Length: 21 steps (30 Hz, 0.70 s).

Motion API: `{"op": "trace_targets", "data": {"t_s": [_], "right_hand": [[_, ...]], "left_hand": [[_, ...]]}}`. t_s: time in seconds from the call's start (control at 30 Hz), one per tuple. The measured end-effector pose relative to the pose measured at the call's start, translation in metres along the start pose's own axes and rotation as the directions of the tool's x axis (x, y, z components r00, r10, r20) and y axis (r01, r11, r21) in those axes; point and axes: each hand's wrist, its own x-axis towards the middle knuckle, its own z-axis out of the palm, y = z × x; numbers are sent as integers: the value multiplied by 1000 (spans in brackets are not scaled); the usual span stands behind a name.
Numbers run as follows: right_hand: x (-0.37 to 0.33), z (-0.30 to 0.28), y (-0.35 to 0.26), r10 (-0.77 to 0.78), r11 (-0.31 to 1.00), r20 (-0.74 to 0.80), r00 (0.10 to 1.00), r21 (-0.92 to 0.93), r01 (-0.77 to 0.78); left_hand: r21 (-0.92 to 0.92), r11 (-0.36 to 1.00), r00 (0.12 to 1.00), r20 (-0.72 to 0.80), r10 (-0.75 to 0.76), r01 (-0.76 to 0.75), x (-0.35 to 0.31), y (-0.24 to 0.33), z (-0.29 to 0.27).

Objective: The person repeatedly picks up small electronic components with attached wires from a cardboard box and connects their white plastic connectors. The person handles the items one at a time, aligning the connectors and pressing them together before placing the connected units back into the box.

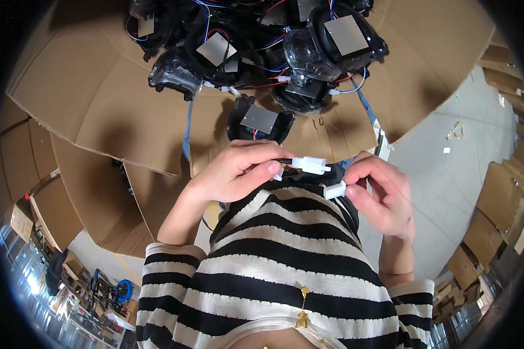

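In front of my striped top, my left hand (239, 170) pinches a black cable behind a white plastic wire connector (310, 165). A second small white piece (279, 174) shows just under the left thumb; the rest of it is hidden. My right hand (383, 189) is closed, thumb against fingers, on another white connector (335, 191). The two connectors point toward each other and stand slightly apart. Right beyond my left fingers lies a black lamp-like unit (259, 120) with a square silver plate and thin coloured wires.
Several similar black units (215, 55) with silver plates, clear plastic and red, blue and white wires are heaped on the cardboard (87, 104) ahead. Open carton flaps spread to both sides. Grey floor (436, 151) shows at right, with stacked cartons (483, 232) along it.
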Motion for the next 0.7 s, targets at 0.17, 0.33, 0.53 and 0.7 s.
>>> {"op": "trace_targets", "data": {"t_s": [0.17, 0.33, 0.53, 0.7], "right_hand": [[5, 1, -5, 10, 1000, -68, 998, 20, -8], [8, 1, -2, -21, 995, -88, 996, -100, 13], [10, 6, 3, 51, 984, -167, 985, -160, -78], [11, -2, 5, 14, 1000, -193, 981, -17, -18]], "left_hand": [[-18, 1000, 995, 99, 22, -20, 3, 3, -3], [-2, 999, 992, 117, 48, -48, 4, 1, -6], [61, 998, 989, 148, 2, -11, 18, 6, -8], [108, 994, 999, 46, -11, 6, 14, 16, -13]]}}
